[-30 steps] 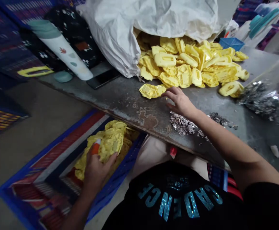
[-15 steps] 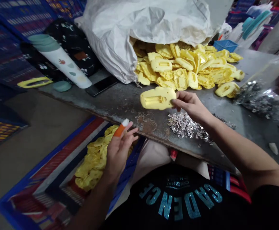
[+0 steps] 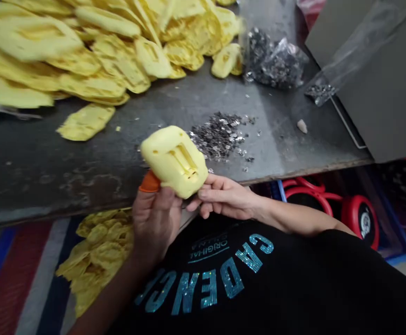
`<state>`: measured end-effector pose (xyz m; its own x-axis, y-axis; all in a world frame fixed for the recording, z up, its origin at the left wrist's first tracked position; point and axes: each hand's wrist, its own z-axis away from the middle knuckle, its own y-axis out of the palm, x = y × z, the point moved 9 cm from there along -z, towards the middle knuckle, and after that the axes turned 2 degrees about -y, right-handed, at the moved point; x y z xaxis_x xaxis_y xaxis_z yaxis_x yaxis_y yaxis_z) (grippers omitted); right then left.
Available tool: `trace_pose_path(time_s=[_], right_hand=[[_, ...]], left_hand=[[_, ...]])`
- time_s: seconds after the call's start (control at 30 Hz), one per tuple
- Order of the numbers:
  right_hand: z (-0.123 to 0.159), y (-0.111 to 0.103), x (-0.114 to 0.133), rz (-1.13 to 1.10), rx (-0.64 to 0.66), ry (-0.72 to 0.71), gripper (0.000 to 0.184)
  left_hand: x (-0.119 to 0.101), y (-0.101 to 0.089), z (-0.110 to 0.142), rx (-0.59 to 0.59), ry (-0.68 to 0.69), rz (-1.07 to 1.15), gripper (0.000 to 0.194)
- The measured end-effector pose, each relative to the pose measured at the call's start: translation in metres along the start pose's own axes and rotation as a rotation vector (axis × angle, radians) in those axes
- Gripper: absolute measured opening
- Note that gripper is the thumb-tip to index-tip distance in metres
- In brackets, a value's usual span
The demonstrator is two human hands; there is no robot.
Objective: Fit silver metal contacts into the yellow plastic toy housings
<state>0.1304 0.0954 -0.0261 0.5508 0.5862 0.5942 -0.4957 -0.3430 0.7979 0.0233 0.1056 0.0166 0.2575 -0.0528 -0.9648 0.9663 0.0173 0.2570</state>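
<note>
Your left hand (image 3: 157, 211) grips the yellow shell (image 3: 178, 160) over the table's (image 3: 276, 149) front edge, slot showing. Right hand (image 3: 224, 197) at its lower corner, fingers bent close; can't tell if they pinch anything. Metal clips (image 3: 219, 137) lie just beyond, yellow pile (image 3: 119, 56) farther back.

Dark metal tabletop (image 3: 119, 172), gray panel (image 3: 381, 79)

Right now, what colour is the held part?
The part is pale yellow, clearest in the head view.
</note>
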Motion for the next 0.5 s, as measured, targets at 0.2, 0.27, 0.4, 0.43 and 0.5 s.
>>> trace_pose_path(time_s=[0.2, 0.27, 0.4, 0.43, 0.5], right_hand=[[0.059, -0.015, 0.049, 0.802, 0.095, -0.120, 0.036], [0.082, -0.033, 0.098, 1.236, -0.136, -0.353, 0.018], [0.110, -0.065, 0.156, 1.800, -0.551, -0.513, 0.017], [0.107, -0.072, 0.158, 1.879, -0.561, -0.486, 0.016], [0.099, -0.081, 0.156, 1.969, -0.547, -0.423, 0.015]], left_hand=[[-0.007, -0.012, -0.010, -0.188, -0.137, -0.155, 0.031], [-0.003, -0.024, -0.007, -0.224, -0.244, -0.186, 0.032], [0.009, -0.027, 0.014, -0.055, -0.521, -0.290, 0.051], [0.012, -0.026, 0.022, 0.011, -0.587, -0.335, 0.053], [0.015, -0.024, 0.036, 0.118, -0.666, -0.405, 0.049]])
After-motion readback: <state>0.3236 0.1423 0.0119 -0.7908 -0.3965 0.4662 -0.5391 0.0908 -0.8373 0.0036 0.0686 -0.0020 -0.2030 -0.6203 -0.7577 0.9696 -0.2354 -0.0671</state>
